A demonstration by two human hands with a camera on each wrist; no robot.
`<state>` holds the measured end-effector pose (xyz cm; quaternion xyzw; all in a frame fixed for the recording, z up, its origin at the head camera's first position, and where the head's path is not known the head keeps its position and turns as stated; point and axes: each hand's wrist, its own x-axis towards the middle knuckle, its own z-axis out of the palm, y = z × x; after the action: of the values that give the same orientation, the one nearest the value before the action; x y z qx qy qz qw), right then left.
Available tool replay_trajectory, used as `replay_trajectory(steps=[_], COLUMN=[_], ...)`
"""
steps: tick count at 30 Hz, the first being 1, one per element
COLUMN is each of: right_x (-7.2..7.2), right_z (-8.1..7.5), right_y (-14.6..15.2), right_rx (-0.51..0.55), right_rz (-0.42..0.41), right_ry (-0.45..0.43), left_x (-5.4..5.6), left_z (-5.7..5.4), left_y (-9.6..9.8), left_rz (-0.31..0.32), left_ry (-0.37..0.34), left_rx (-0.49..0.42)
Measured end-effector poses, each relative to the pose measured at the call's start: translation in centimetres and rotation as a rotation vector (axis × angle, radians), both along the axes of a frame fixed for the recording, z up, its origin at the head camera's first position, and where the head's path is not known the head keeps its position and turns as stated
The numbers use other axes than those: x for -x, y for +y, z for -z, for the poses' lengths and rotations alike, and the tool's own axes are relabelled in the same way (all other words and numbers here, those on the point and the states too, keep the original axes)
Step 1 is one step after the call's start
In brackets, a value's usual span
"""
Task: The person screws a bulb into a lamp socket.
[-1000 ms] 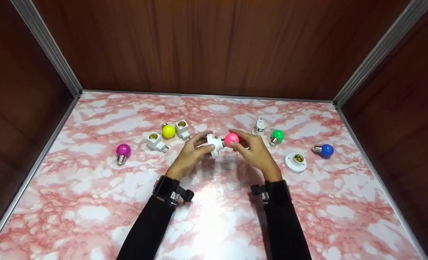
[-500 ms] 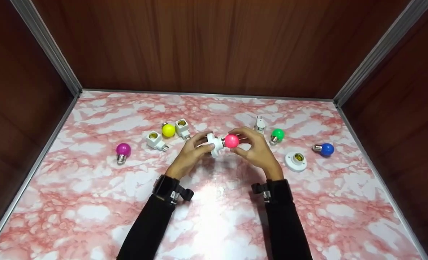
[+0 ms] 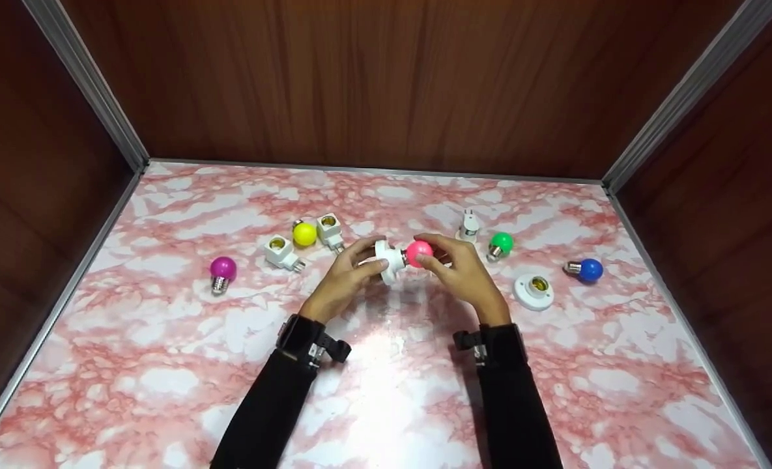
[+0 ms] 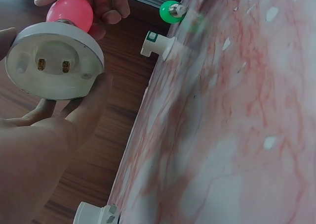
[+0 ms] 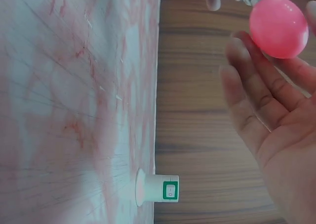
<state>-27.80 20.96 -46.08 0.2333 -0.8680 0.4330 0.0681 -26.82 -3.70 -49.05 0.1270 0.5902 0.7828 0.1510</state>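
Note:
My left hand (image 3: pixel 346 273) grips a white round lamp holder (image 3: pixel 391 260) by its rim, above the table. In the left wrist view the underside of this lamp holder (image 4: pixel 54 66) shows two brass contacts. A pink light bulb (image 3: pixel 419 254) has its metal screw base in the holder's socket, part of the thread still showing. My right hand (image 3: pixel 460 273) holds the pink bulb between thumb and forefinger; its other fingers (image 5: pixel 266 90) are spread beneath the bulb in the right wrist view.
Left lie a purple bulb (image 3: pixel 223 268), yellow bulb (image 3: pixel 305 234) and two white plug-in sockets (image 3: pixel 280 251). Right are a white plug adapter (image 3: pixel 469 225), green bulb (image 3: pixel 501 243), another round lamp holder (image 3: pixel 533 293) and blue bulb (image 3: pixel 590 270). Wooden walls (image 3: pixel 359 85) enclose the marbled table.
My right thumb and fingers spread away from the pink bulb half a second ago and have closed on it again. The left hand keeps the lamp holder nearly still.

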Motion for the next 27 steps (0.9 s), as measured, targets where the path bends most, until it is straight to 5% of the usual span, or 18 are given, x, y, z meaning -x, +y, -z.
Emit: replay_trajectory(steps=[12,27], right_x=[0.35,0.04], right_z=[0.42,0.25], right_y=[0.62,0.49], right_rx=[0.176,0.038], right_rz=[-0.151,-0.06], right_ry=[0.087,-0.055], left_x=[0.18,0.17], left_z=[0.1,0.27], left_y=[-0.07,-0.15], left_rz=[0.007,-0.019], left_ry=[-0.038,0.018], left_rx=[-0.019,0.003])
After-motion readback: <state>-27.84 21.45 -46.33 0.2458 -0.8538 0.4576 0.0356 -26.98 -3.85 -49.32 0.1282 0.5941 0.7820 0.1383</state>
